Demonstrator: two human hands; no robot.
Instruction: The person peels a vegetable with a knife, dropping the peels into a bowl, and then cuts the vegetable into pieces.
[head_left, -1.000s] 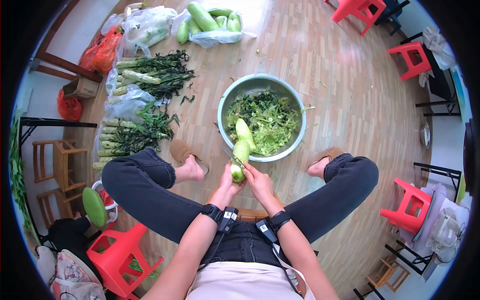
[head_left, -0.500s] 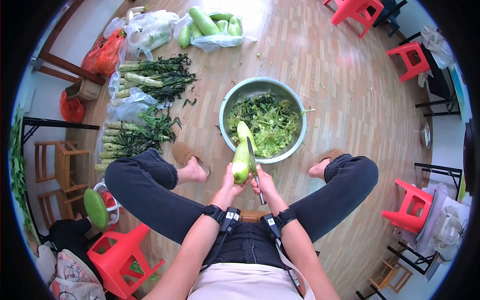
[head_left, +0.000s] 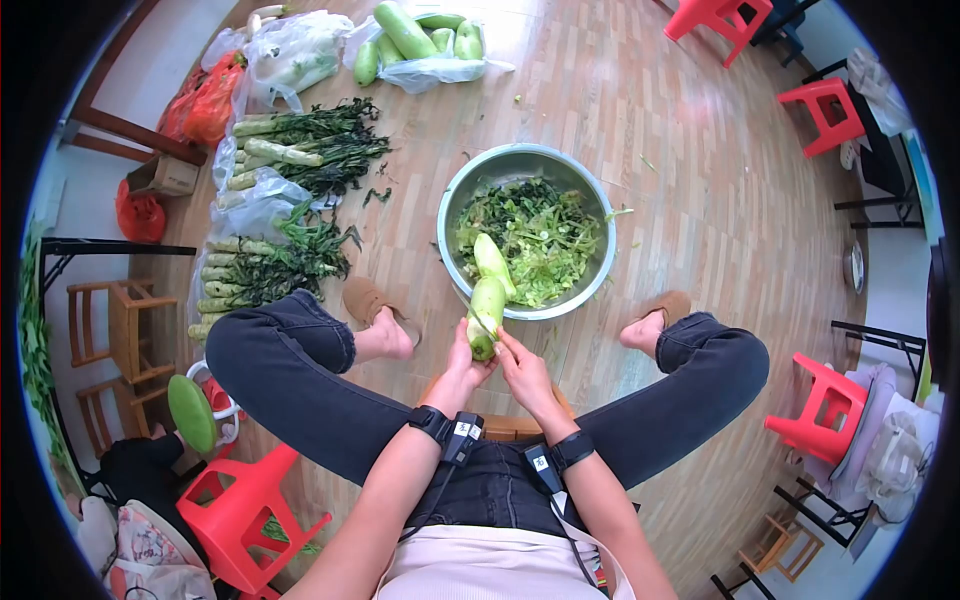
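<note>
My left hand (head_left: 466, 362) cups the near, darker end of a long pale-green gourd (head_left: 487, 297) from the left and below. The gourd points away from me, and its lighter far part overlaps the metal basin (head_left: 540, 317) in this view. My right hand (head_left: 522, 372) is closed on a knife (head_left: 482, 322), its handle hidden by the fingers. The thin blade lies across the gourd close to its near end, seen almost edge-on. Inside the basin are chopped green leaves and light-green pieces (head_left: 535, 235).
Leafy stalks (head_left: 290, 150) lie in bunches on the floor at left. Behind them stand plastic bags (head_left: 295, 55) and a bag of whole gourds (head_left: 405, 35). Red stools (head_left: 820, 408) are along both sides. My feet flank the basin.
The knife has swung from pointing forward along the gourd's right side to lying across its near end. My right hand has turned, and its fingers are now close against the gourd.
</note>
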